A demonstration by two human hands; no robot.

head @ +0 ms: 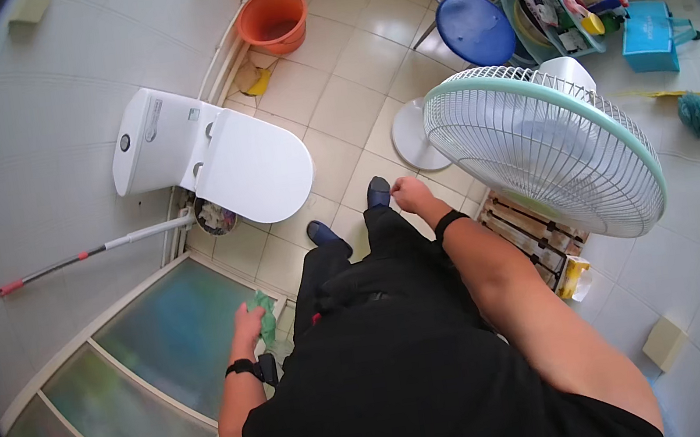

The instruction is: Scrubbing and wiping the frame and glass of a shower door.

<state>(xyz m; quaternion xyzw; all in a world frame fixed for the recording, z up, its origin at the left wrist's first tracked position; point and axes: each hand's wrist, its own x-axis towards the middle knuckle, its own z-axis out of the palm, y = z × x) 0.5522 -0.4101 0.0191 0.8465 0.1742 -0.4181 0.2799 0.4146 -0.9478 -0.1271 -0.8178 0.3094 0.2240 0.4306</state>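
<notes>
At the lower left, my left hand [247,325] grips a crumpled green cloth [265,317] beside a glass-paneled door [174,341]. My right hand [412,194] is over the tiled floor, fingers curled in with nothing visible in them. Close to it stands a pedestal fan [543,150] with a white wire cage and a mint-green rim, its round base [417,137] just beyond the hand. To the upper left is a white toilet [253,165] with its lid down.
An orange bucket [274,19] stands by the far wall, with a blue chair [474,26] to its right. A light-blue shelf rack [555,35] holds several bottles. Against the toilet-side wall leans a mop handle [96,253], above a waste bin [215,217]. A brown slatted rack [517,226] sits beneath the fan.
</notes>
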